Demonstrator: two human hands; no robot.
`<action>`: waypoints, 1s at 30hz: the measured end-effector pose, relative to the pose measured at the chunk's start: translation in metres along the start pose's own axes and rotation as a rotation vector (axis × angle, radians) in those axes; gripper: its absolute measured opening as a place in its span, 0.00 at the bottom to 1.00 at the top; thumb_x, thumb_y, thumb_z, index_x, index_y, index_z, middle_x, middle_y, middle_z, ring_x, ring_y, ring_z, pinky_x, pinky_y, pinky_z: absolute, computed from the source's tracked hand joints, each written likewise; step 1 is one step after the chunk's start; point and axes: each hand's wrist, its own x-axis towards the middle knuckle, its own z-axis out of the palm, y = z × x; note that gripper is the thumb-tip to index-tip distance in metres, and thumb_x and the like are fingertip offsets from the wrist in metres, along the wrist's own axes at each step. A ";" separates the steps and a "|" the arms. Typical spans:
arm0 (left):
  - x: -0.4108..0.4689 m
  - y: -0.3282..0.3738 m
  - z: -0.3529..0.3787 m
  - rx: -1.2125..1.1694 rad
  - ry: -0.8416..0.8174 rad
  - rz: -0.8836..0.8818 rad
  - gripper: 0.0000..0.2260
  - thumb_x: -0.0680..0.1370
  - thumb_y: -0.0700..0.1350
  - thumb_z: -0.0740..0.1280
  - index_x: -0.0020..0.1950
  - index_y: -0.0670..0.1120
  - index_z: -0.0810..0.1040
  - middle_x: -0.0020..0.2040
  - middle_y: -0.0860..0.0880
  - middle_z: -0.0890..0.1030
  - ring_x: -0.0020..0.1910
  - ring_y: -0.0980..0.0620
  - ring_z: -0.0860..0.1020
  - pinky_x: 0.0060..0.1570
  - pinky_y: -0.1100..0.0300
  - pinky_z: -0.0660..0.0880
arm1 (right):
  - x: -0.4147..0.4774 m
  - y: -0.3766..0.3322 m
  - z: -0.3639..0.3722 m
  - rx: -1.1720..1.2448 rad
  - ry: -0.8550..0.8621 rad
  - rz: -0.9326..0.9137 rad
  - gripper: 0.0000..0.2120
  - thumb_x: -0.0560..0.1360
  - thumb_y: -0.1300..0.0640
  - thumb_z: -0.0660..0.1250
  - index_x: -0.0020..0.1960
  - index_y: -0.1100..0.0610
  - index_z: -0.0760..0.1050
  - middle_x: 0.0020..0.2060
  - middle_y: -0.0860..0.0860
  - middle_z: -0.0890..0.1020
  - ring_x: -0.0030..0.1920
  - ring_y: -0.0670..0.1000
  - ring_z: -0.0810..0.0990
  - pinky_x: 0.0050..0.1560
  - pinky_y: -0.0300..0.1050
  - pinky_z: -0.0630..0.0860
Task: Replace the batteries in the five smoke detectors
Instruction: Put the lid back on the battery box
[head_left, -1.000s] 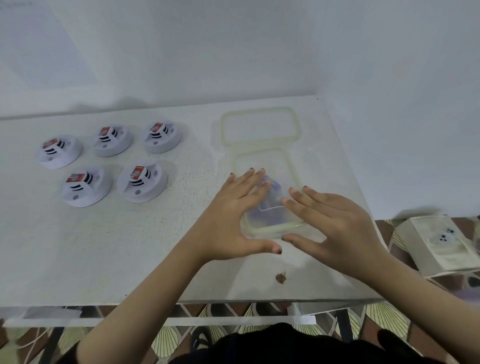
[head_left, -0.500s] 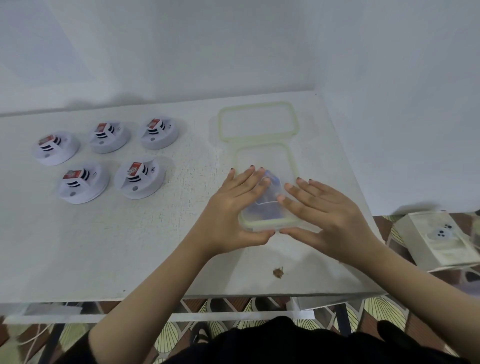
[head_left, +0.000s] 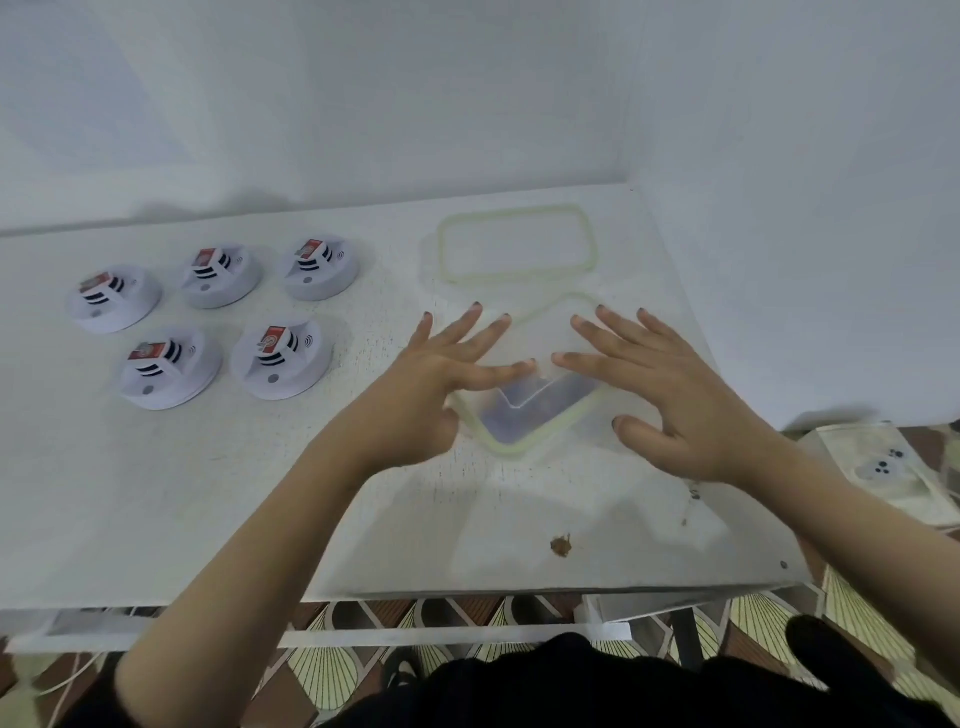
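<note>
The left hand (head_left: 431, 384) and right hand (head_left: 675, 395) are laid, fingers spread, over a clear green-rimmed container (head_left: 524, 421). Five smoke detectors (head_left: 283, 361) are grouped at the desk's (head_left: 156, 493) left, well apart.

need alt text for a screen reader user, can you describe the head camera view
A person's left hand and right hand, fingers spread straight, are over a clear green-rimmed container turned cornerwise on a white table. A matching lid lies behind it, and five smoke detectors with red labels sit in two rows at the table's left.
</note>
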 end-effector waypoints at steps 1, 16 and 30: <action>0.001 0.002 -0.003 0.018 0.035 -0.020 0.41 0.66 0.24 0.55 0.69 0.61 0.64 0.76 0.55 0.56 0.77 0.56 0.47 0.74 0.55 0.37 | 0.001 0.002 -0.001 -0.033 -0.013 0.007 0.29 0.70 0.51 0.57 0.72 0.44 0.64 0.74 0.48 0.61 0.75 0.48 0.55 0.75 0.49 0.49; 0.006 0.012 0.048 0.243 0.316 0.091 0.29 0.76 0.57 0.63 0.69 0.38 0.72 0.70 0.41 0.72 0.71 0.45 0.68 0.72 0.51 0.60 | -0.007 -0.012 0.026 -0.469 0.371 -0.022 0.21 0.76 0.42 0.64 0.62 0.54 0.78 0.61 0.55 0.79 0.60 0.55 0.78 0.57 0.51 0.73; 0.002 0.003 0.028 0.040 0.168 0.065 0.30 0.74 0.55 0.65 0.74 0.46 0.65 0.73 0.55 0.63 0.75 0.60 0.55 0.74 0.64 0.42 | -0.003 -0.005 0.001 -0.013 0.230 0.041 0.18 0.73 0.53 0.58 0.61 0.47 0.78 0.62 0.47 0.78 0.62 0.50 0.74 0.63 0.48 0.67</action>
